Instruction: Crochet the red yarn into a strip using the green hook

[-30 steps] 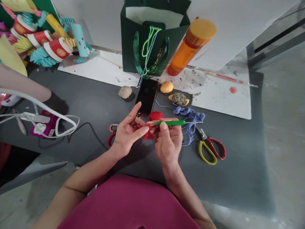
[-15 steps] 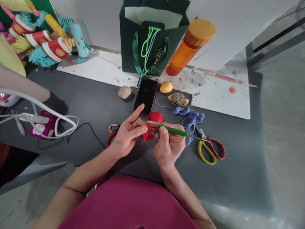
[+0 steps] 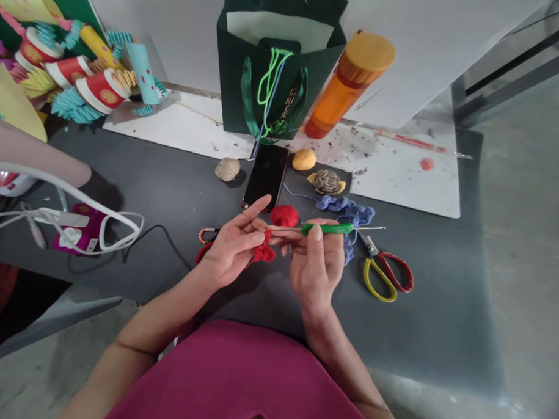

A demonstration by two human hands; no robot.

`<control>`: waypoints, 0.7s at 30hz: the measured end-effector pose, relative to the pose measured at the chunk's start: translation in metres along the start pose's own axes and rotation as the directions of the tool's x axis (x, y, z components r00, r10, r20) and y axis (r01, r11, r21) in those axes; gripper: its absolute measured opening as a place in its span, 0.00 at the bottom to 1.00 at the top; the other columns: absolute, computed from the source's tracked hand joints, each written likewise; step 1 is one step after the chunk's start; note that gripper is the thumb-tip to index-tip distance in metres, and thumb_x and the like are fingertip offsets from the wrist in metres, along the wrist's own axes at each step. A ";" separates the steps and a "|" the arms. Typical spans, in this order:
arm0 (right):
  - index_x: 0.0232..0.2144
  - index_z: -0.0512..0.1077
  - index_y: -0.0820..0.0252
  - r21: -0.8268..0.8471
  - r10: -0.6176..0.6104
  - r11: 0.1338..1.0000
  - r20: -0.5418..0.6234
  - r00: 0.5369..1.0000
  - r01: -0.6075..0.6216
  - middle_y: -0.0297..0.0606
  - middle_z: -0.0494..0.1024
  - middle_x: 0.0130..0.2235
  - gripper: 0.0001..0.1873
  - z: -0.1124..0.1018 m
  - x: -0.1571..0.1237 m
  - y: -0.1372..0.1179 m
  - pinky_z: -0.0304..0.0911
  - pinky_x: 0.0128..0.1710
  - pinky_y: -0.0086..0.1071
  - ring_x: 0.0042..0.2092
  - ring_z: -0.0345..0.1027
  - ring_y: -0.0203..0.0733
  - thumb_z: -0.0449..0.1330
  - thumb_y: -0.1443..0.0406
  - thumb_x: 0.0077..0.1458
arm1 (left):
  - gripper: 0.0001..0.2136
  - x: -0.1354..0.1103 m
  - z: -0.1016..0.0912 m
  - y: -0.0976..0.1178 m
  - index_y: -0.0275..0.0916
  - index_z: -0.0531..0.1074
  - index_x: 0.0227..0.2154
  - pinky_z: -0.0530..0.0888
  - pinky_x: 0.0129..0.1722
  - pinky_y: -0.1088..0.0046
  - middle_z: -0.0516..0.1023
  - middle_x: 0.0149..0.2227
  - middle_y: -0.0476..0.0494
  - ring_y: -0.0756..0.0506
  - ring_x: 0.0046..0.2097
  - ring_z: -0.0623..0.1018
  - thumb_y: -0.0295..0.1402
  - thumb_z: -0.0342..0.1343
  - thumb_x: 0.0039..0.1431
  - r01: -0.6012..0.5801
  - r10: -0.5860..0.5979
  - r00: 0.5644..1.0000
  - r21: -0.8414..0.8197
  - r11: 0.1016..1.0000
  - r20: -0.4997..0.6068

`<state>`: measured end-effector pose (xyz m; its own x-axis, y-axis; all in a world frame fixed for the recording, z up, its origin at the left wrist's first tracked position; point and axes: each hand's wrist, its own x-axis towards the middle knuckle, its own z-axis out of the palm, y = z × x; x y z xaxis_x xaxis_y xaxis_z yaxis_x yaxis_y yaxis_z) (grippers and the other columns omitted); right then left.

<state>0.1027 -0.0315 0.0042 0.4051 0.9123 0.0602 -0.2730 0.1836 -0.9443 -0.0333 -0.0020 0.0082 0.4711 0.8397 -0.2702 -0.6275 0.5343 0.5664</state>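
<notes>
A red crochet piece point(image 3: 264, 251) is pinched between thumb and fingers of the left hand point(image 3: 228, 249), forefinger extended, as a green-handled hook point(image 3: 334, 228) is gripped by the curled right hand point(image 3: 317, 266); a red yarn ball point(image 3: 283, 216) is seen just beyond them.

No word, brand or number can be read with certainty; only marks show. Beyond both the left grip point(image 3: 232, 247) and the right grip point(image 3: 318, 269), a dark green paper bag point(image 3: 232, 79) carries a short column of gold lettering point(image 3: 290, 103) running down its front, too small to make out. Below that column sits a green emblem point(image 3: 277, 127), partly crossed by cords. Far to the left of the left grip and beyond it, a red paper cup point(image 3: 103, 88) bears a round gold emblem, its detail unreadable. Left of the left grip, on the tabletop point(image 3: 441, 313), a purple box point(image 3: 83, 242) shows a white patch, its content unclear.
</notes>
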 end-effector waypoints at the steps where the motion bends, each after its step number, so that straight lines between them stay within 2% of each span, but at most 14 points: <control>1: 0.39 0.65 0.50 0.011 0.023 1.000 0.003 1.000 -0.023 0.29 0.84 0.26 0.12 0.000 0.000 -0.001 0.70 0.23 0.33 0.29 0.84 0.45 0.60 0.52 0.69 | 0.26 0.000 0.000 0.000 0.47 0.81 0.55 0.77 0.42 0.77 0.81 0.35 0.55 0.53 0.37 0.81 0.30 0.75 0.51 0.005 -0.005 1.000 0.009 1.000 0.008; 4: 0.40 0.65 0.50 0.032 0.038 0.999 0.032 0.999 -0.039 0.29 0.86 0.27 0.13 -0.001 0.001 0.000 0.69 0.24 0.33 0.31 0.85 0.46 0.61 0.51 0.68 | 0.26 -0.001 -0.001 0.001 0.48 0.82 0.55 0.76 0.43 0.76 0.80 0.35 0.54 0.53 0.37 0.79 0.31 0.75 0.52 0.003 -0.003 1.000 0.030 1.000 0.014; 8: 0.39 0.64 0.50 0.001 0.045 0.999 0.045 0.998 -0.045 0.29 0.85 0.25 0.15 -0.002 0.002 0.001 0.65 0.22 0.32 0.26 0.82 0.43 0.60 0.49 0.68 | 0.25 -0.001 0.001 0.001 0.48 0.84 0.51 0.76 0.39 0.77 0.79 0.34 0.54 0.54 0.34 0.78 0.30 0.76 0.48 0.013 -0.013 1.000 0.003 1.000 -0.024; 12: 0.38 0.66 0.50 -0.014 0.072 0.997 0.055 0.996 -0.071 0.28 0.84 0.24 0.15 -0.003 0.003 0.003 0.62 0.21 0.32 0.23 0.79 0.41 0.60 0.48 0.67 | 0.24 0.000 0.004 0.001 0.49 0.85 0.49 0.76 0.39 0.77 0.79 0.33 0.54 0.53 0.34 0.78 0.30 0.77 0.47 -0.010 0.010 1.000 0.002 1.000 -0.026; 15: 0.39 0.66 0.49 -0.011 0.081 0.997 0.072 0.994 -0.080 0.27 0.84 0.24 0.15 -0.005 0.004 0.005 0.67 0.24 0.33 0.24 0.80 0.41 0.60 0.48 0.67 | 0.23 0.000 0.004 -0.001 0.49 0.85 0.49 0.77 0.39 0.76 0.79 0.32 0.54 0.53 0.34 0.78 0.30 0.77 0.48 -0.045 0.045 0.999 0.024 0.999 -0.019; 21: 0.39 0.67 0.48 0.056 0.098 0.993 0.112 0.989 -0.105 0.25 0.82 0.23 0.14 -0.005 0.005 0.006 0.78 0.37 0.40 0.29 0.83 0.44 0.62 0.48 0.66 | 0.24 0.000 0.005 -0.004 0.50 0.85 0.51 0.78 0.42 0.73 0.80 0.30 0.54 0.51 0.34 0.80 0.31 0.77 0.49 -0.102 0.102 0.995 0.063 0.993 -0.002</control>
<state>0.1072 -0.0270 -0.0030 0.2764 0.9610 0.0030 -0.3626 0.1072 -0.9258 -0.0272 -0.0045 0.0095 0.4033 0.8901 -0.2122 -0.6320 0.4387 0.6389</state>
